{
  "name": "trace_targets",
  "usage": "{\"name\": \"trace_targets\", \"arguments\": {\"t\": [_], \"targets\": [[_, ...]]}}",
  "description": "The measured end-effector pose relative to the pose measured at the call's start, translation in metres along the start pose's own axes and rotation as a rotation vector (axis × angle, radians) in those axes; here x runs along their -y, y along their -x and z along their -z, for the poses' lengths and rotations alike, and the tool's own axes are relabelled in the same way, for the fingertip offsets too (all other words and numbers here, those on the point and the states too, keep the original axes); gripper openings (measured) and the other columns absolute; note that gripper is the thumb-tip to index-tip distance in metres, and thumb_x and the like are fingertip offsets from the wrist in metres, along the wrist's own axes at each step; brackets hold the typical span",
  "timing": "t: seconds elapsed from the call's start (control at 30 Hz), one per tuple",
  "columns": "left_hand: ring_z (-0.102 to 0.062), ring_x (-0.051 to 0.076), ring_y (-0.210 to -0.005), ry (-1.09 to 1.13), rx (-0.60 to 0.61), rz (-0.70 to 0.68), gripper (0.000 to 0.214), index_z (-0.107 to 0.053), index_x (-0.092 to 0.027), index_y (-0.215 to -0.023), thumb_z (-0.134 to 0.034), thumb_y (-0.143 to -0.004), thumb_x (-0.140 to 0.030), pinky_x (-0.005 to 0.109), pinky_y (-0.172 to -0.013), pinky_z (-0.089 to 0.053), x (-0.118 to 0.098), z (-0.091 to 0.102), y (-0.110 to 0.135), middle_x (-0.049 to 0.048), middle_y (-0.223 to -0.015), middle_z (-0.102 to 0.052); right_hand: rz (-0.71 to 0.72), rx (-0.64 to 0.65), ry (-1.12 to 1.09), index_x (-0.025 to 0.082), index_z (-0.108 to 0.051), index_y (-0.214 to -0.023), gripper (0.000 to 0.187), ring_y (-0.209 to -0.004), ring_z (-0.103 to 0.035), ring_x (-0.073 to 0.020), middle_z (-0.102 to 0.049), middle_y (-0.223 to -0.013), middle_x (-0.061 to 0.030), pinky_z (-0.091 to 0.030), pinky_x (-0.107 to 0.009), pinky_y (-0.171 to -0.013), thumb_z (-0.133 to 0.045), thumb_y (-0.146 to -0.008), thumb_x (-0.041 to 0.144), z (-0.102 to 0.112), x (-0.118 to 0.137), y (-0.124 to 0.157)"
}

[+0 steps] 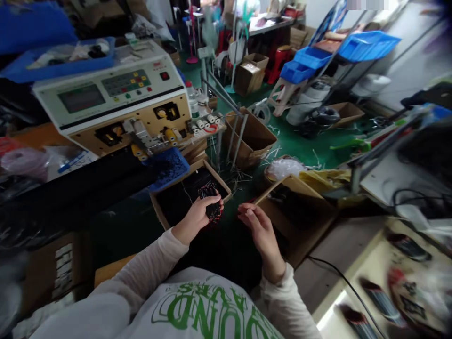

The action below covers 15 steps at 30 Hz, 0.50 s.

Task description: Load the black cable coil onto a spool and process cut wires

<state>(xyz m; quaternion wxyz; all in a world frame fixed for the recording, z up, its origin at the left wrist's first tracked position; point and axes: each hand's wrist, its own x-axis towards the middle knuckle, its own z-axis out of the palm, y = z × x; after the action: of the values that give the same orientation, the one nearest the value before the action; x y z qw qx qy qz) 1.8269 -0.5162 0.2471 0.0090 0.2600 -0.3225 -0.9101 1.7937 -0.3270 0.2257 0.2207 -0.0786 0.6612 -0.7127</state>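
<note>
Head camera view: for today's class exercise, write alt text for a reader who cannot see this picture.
A person's left hand grips a bundle of black wires above a cardboard box, with the right hand raised beside it. A wire-cutting machine stands just beyond, in a cluttered workshop with a green floor.

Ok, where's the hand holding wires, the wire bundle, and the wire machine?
Left hand (195, 220), head view, on the back of the hand.
Wire bundle (213, 213), head view, on its lower end.
Wire-cutting machine (125, 82), head view, on its keypad.
</note>
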Motion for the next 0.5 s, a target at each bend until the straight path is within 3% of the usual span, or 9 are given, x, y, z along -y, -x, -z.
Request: {"name": "trace_targets", "arguments": {"t": [0.07,0.27,0.5], "targets": [[-0.06,0.012,-0.066,-0.024,0.043,0.011,0.029,-0.061,-0.014,-0.084,-0.079,-0.061,-0.014,0.025,-0.064,-0.046,0.017,-0.02,-0.003,-0.0013,-0.07,-0.062,0.019,-0.062,-0.087,0.025,-0.064,-0.104,0.031,-0.1,-0.063,-0.0203,-0.066,-0.106,-0.0045,-0.053,-0.037,-0.09,-0.058,-0.088,0.05,0.006,-0.002,0.006],[-0.061,0.013,-0.069,-0.217,0.27,0.094,0.023,-0.062,-0.014,-0.085,-0.076,-0.067,-0.017,0.026,-0.066,-0.045,0.066,-0.059,-0.008,0.0001,-0.074,-0.062,0.104,-0.206,0.018,0.025,-0.062,-0.1,0.026,-0.094,-0.059,-0.0172,-0.061,-0.098,-0.0013,-0.048,-0.03,-0.087,-0.066,-0.084,0.044,0.051,0.002,0.041],[-0.06,0.013,-0.063,-0.364,0.449,0.33,0.027,-0.062,-0.014,-0.081,-0.079,-0.06,-0.021,0.026,-0.062,-0.044,0.111,-0.098,-0.007,-0.0006,-0.069,-0.062,0.086,-0.356,-0.087,0.025,-0.059,-0.104,0.027,-0.092,-0.057,-0.016,-0.06,-0.096,-0.0008,-0.047,-0.028,-0.082,-0.068,-0.083,0.041,0.084,-0.002,0.092]]}}
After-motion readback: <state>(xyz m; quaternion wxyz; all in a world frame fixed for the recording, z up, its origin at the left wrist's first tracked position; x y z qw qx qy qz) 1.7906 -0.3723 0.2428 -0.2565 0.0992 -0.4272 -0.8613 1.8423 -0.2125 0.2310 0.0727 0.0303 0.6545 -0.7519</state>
